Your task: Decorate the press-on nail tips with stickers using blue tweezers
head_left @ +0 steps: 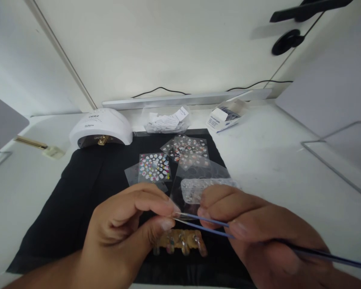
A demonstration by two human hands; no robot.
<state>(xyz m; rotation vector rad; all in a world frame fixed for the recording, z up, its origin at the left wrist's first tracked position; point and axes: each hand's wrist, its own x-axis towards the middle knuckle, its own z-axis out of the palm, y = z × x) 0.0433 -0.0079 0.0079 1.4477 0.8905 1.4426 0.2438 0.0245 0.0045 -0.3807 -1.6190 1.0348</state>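
Observation:
My right hand (pixel 258 228) grips blue tweezers (pixel 210 224) whose tips point left. The tips lie at the fingertips of my left hand (pixel 129 224), where thumb and forefinger are pinched together. What sits in that pinch is too small and clear to make out. Just below, several decorated nail tips (pixel 185 245) stand along a brown, cork-like holder (pixel 176 233), partly covered by my left thumb. Behind my hands are a clear plastic sheet (pixel 195 172) and a clear case of small shiny pieces (pixel 191 190), the latter partly hidden by my right hand.
Sticker sheets (pixel 155 167) lie on a black cloth (pixel 87 188). At the back stand a white nail lamp (pixel 100 124), a clear tray of white packets (pixel 167 121) and an open box of alcohol pads (pixel 227 116). A gold-handled brush (pixel 33 142) is at left.

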